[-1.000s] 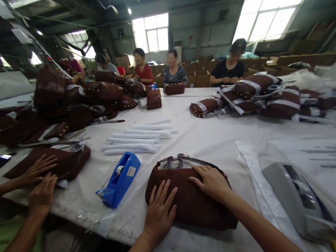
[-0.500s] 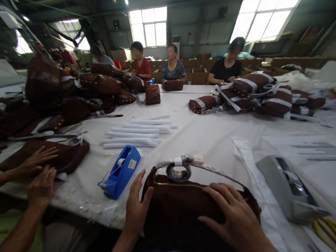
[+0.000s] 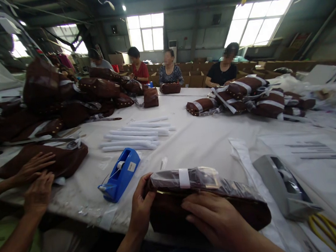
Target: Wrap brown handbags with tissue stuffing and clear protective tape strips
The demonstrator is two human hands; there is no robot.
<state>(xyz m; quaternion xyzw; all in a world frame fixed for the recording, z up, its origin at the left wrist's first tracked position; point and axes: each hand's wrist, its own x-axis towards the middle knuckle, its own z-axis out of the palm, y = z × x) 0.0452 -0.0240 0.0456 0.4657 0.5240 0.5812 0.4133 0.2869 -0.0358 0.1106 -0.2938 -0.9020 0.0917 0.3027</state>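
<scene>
A dark brown leather handbag (image 3: 244, 210) is at the table's near edge in front of me. Along its upper side runs a gold zipper, and clear plastic wrap (image 3: 201, 174) with a white band (image 3: 184, 178) lies over the strap there. My left hand (image 3: 141, 205) is closed around the bag's left end, thumb on the near face. My right hand (image 3: 211, 212) grips the bag's near side below the zipper, fingers together; the thumb side is partly hidden. Left of the bag stands a blue tape dispenser (image 3: 122, 174); a grey tape dispenser (image 3: 286, 190) stands to its right.
White paper rolls (image 3: 131, 136) lie mid-table. Brown bags are piled at left (image 3: 43, 97) and right (image 3: 247, 96). A co-worker's hands (image 3: 40, 178) press a brown bag at my left. Yellow-handled scissors (image 3: 330, 229) lie at lower right. Several people sit across the table.
The handbag has tilted so that its wrapped upper side faces me. My left hand has closed on its end, and my right hand has moved left with its fingers drawn together.
</scene>
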